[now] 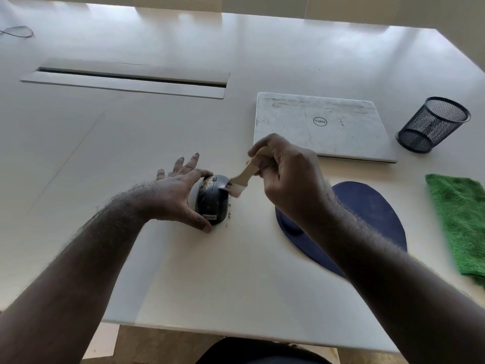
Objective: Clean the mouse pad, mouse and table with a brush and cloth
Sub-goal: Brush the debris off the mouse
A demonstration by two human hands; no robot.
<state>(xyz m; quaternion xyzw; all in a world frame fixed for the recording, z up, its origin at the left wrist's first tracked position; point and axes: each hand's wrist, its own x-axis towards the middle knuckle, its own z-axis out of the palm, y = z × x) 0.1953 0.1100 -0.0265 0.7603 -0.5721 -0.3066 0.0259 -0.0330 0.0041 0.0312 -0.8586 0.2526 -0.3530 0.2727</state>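
A dark mouse (213, 199) lies on the white table (183, 271), with pale dust on its front left and crumbs along its right side. My left hand (175, 197) grips it from the left, thumb at its near end and a finger over its front. My right hand (286, 177) holds a wooden-handled brush (240, 179), whose pale bristles touch the mouse's right front. The navy mouse pad (372, 214) lies to the right, partly hidden under my right forearm. A green cloth (462, 224) lies at the right edge.
A closed white laptop (322, 124) sits behind my right hand. A black mesh pen cup (433, 124) stands tilted to its right. A cable slot (126, 78) is set into the table at the back left. The table's near edge is close to my body.
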